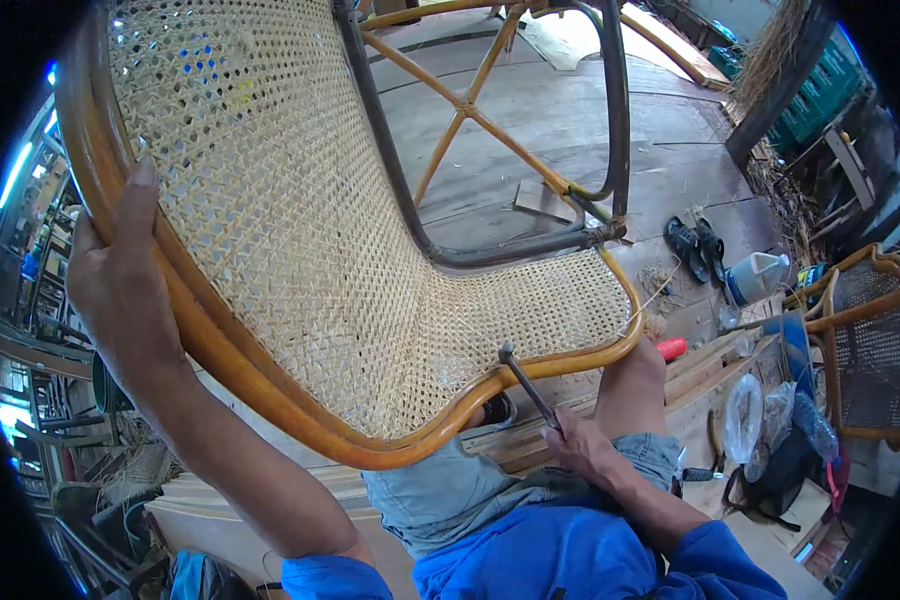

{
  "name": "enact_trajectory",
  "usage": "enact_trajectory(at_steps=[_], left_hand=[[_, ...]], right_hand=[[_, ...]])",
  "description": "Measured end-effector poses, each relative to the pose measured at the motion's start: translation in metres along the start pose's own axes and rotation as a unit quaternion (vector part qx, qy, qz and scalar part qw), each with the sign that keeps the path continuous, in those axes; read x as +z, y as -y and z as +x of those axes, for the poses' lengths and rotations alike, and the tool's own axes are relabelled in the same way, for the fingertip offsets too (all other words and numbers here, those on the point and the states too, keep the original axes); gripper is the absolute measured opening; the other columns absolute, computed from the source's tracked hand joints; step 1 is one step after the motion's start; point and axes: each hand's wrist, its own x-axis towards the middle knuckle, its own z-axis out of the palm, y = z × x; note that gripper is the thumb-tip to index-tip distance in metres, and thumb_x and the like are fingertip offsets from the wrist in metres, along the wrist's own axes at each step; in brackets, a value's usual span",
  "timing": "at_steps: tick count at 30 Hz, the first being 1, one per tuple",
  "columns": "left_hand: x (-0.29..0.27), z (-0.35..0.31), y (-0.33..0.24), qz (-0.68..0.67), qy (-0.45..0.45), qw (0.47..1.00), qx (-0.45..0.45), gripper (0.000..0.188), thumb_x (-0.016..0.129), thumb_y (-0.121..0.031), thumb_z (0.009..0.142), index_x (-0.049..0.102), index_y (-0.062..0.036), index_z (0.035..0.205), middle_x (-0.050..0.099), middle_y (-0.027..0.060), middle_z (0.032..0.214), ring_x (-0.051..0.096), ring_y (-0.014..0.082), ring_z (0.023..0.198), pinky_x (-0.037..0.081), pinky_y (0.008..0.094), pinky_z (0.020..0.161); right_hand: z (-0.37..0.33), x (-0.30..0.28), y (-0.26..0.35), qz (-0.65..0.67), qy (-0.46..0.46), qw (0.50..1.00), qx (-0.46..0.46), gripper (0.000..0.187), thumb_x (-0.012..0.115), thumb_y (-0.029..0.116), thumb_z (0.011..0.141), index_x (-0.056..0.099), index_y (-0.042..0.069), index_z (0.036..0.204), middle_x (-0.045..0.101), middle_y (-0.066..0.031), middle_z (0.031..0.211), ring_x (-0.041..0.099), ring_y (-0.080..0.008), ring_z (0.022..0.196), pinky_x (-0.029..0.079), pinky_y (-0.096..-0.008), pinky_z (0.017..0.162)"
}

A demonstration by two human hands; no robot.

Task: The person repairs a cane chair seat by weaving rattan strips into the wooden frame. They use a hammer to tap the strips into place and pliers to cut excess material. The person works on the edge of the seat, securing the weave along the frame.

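A chair with a woven cane seat and back (300, 250) tilts across my lap, its glossy brown bent-rattan frame (260, 375) curving along the near side. My left hand (125, 270) is closed round the frame's upper left edge, thumb on the woven side and fingers partly hidden behind. In my right hand (582, 447) is a slim grey metal rod with a knobbed end (530, 385). The knob lies over the near rim of the cane, by the frame; whether it touches cannot be made out. A dark pole frame (490, 260) borders the weave's far side.
Crossed rattan braces (465, 108) stretch beyond the weave. On the floor at right are black sandals (695, 248) and a white jug (755, 275). Another cane chair (870, 340) stands far right. Plastic bags (745, 420) and a black bag (782, 480) lie on wooden boards.
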Motion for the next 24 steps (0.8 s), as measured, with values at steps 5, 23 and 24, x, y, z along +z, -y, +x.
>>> enact_trajectory(at_steps=[5,23,24], left_hand=[[-0.004,0.004,0.008,-0.020,0.001,1.000,0.004,0.060,0.065,-0.045,0.073,0.059,0.0021,0.110,0.065,0.0154,0.089,0.063,0.0223,0.080,0.047,0.0356,0.080],[-0.005,0.005,0.011,0.047,0.001,0.999,0.001,0.064,0.064,-0.048,0.075,0.058,0.0017,0.114,0.063,0.0157,0.096,0.060,0.0237,0.086,0.044,0.0364,0.082],[-0.004,0.005,0.013,0.034,0.010,0.999,-0.005,0.064,0.064,-0.048,0.075,0.058,0.0018,0.114,0.063,0.0158,0.097,0.060,0.0238,0.086,0.044,0.0365,0.082]], right_hand=[[-0.003,-0.007,0.014,0.061,-0.029,0.997,-0.047,0.026,0.052,0.025,0.088,0.045,0.003,0.100,0.057,-0.0233,0.072,0.058,-0.0441,0.071,0.047,-0.0516,0.063],[0.005,-0.009,0.024,0.011,0.086,0.995,0.040,0.029,0.050,0.029,0.090,0.045,0.003,0.100,0.060,-0.0279,0.082,0.058,-0.0472,0.082,0.045,-0.0534,0.070],[0.005,-0.006,0.019,0.027,0.075,0.996,0.030,0.029,0.050,0.029,0.090,0.045,0.003,0.101,0.060,-0.0276,0.082,0.058,-0.0472,0.082,0.045,-0.0536,0.070]])
